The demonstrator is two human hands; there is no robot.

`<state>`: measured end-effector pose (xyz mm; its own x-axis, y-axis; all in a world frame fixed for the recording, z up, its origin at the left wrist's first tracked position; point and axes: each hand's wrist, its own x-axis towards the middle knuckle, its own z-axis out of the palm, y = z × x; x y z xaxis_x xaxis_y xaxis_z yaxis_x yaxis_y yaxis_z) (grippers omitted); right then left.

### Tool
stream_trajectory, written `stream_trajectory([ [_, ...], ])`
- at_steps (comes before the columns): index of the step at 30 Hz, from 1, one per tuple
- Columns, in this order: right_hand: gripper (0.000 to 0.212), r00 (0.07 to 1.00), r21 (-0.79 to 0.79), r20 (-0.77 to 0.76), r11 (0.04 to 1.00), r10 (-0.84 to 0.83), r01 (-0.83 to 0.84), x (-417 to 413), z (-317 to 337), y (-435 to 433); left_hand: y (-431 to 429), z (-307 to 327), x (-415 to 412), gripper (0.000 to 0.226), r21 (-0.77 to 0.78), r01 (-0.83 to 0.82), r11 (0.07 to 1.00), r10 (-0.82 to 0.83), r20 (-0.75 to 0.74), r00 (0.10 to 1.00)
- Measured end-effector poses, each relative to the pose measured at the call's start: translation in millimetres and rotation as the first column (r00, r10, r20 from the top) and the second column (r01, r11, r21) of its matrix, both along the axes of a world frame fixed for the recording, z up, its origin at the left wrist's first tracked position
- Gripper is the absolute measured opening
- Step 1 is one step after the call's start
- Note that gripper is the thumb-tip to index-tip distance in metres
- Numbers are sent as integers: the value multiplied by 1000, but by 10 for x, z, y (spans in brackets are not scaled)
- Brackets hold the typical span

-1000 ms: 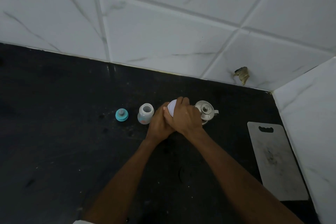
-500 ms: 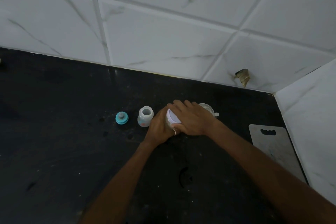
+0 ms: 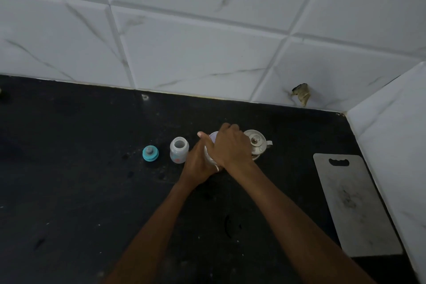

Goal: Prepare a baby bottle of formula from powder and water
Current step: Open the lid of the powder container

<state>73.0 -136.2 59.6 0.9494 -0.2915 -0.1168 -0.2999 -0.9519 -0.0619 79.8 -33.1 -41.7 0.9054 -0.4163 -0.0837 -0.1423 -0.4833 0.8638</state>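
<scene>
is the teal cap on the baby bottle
No, the baby bottle stands open, with the teal cap apart on the counter.

Row along the back wall [image 3: 196,48]: teal cap [image 3: 150,153], open bottle [image 3: 179,150], white container [image 3: 212,139], steel pot [image 3: 255,145]. Cap and bottle stand apart, with a narrow gap between them. Left hand [image 3: 198,161] and right hand [image 3: 230,147] wrap the container, with the bottle just beside the left hand and the pot right behind the right — tight both sides. Open counter [image 3: 92,191] lies left and in front. Cutting board [image 3: 355,210] lies flat by the side wall [image 3: 396,134] — bare strip between it and the pot.
</scene>
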Motion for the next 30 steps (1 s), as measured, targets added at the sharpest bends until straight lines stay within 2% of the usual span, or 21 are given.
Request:
stream_trajectory([
  [3,81,998,19,7,998,-67,67,59,-24,60,12,-7,-20,94,-7,-31,999,31,-16,999],
  [7,68,994,-64,-104,997,35,-42,96,-134,113,-21,24,-22,69,112,-1,994,2,-13,1000],
  [11,57,997,13,-72,999,31,-30,61,-42,78,-36,-42,-1,63,137,38,990,-36,-15,999],
  [15,66,983,-26,-122,989,140,-144,11,51,10,-21,-16,-13,80,59,0,998,1,-11,1000],
  [18,71,946,36,-205,968,251,-249,-11,85,-78,5,-60,-20,89,-26,-49,998,49,-34,998],
  [21,78,881,139,-285,926,377,-351,35,117,-175,12,-24,-10,80,-4,-87,996,87,-56,995],
  [24,85,846,194,-296,895,443,-401,60,139,-219,5,-15,-2,69,-2,-73,997,73,-56,996],
  [27,90,852,219,-317,906,417,-362,40,180,-233,20,-14,-7,74,-15,-72,997,71,-55,996],
  [30,74,946,189,-217,961,242,-203,16,196,-171,27,13,-26,87,-71,-76,995,74,-34,997],
])
